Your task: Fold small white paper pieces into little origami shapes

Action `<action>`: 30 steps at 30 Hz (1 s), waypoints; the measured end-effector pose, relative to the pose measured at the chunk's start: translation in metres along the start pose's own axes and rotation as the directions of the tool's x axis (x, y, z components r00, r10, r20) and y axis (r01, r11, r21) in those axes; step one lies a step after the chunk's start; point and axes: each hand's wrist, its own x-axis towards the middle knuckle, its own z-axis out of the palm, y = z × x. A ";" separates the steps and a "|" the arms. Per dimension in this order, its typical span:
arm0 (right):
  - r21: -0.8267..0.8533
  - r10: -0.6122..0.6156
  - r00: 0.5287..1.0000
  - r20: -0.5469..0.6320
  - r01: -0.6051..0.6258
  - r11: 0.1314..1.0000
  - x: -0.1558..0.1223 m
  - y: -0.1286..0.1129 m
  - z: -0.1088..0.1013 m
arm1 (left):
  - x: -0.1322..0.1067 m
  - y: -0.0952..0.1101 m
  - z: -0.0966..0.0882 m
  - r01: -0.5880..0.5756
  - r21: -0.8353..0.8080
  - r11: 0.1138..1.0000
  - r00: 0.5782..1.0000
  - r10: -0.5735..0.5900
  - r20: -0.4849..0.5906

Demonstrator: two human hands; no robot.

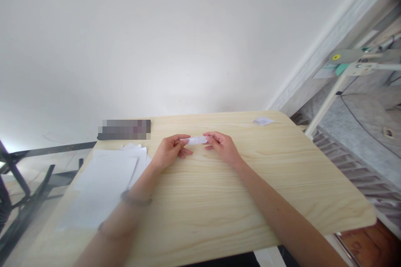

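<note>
A narrow folded strip of white paper [196, 140] is held level over the middle of the wooden table. My left hand [173, 148] pinches its left end between thumb and forefinger, the other fingers curled loosely below. At the right end, my right hand [222, 146] grips the paper the same way, thumb in front. Between the two hands the strip's front face shows; its ends are covered by my fingers.
Loose white sheets [106, 179] lie in a stack on the table's left side, partly under my left forearm. Behind them is a blurred-out dark object [125, 129]. A folded paper piece [263, 121] rests at the back right of the table [297, 183]. A white wall rises behind.
</note>
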 end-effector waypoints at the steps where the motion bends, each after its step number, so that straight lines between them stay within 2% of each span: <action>1: 0.008 0.004 1.000 -0.011 -0.004 1.000 0.000 -0.001 0.000 | 0.000 0.000 0.000 0.007 -0.011 1.000 1.000 -0.007 -0.016; 9: 0.077 0.084 0.986 -0.143 -0.074 0.994 -0.001 -0.009 -0.001 | 0.001 -0.002 0.000 -0.014 -0.041 0.999 0.997 0.011 -0.071; 19: 0.068 0.061 0.992 -0.113 -0.053 0.996 -0.001 -0.008 -0.003 | 0.001 -0.001 -0.002 0.022 -0.035 0.999 0.992 -0.026 -0.123; 22: 0.066 0.071 0.991 -0.116 -0.063 0.996 0.000 -0.007 -0.004 | 0.001 0.000 -0.001 -0.004 -0.024 1.000 0.991 0.001 -0.133; 24: 0.067 0.063 0.992 -0.106 -0.056 0.996 0.000 -0.006 -0.004 | 0.000 0.000 -0.001 -0.048 0.022 0.999 0.992 0.050 -0.115; 27: 0.059 0.028 0.998 -0.062 -0.024 0.998 0.000 -0.005 -0.004 | -0.002 0.000 0.001 -0.131 0.174 0.976 0.986 0.146 -0.078; 30: -0.067 -0.067 0.997 -0.032 0.065 0.996 -0.002 -0.005 -0.003 | -0.004 0.000 0.002 -0.178 0.345 0.922 0.974 0.216 -0.074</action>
